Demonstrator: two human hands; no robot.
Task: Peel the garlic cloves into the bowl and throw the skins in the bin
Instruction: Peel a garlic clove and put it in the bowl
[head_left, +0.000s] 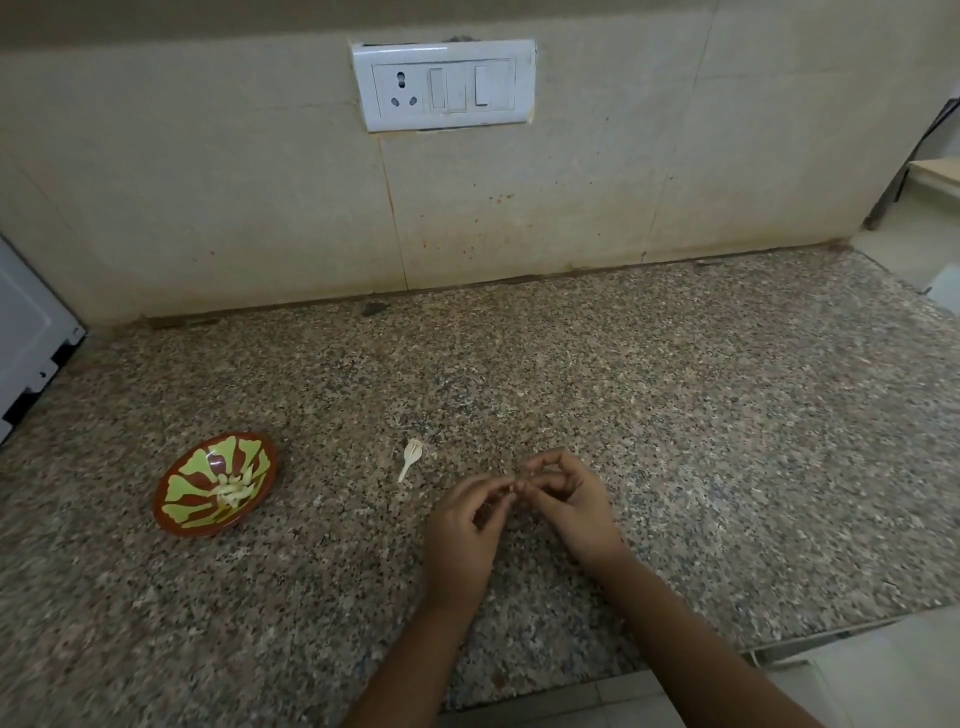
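On the counter, near its front edge, the left hand and right hand curl their fingertips together, pinching what is probably a garlic clove. A slippery clove could squirt free, missing the bowl well to the left.

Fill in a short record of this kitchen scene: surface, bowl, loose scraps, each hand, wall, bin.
surface: speckled stone counter
bowl: red and green, left of the hands, peeled cloves inside
loose scraps: garlic stalk with skin, lying between bowl and hands
left hand: pinches a small piece, too small to identify
right hand: pinches the same small piece
wall: white socket plate
bin: not in view
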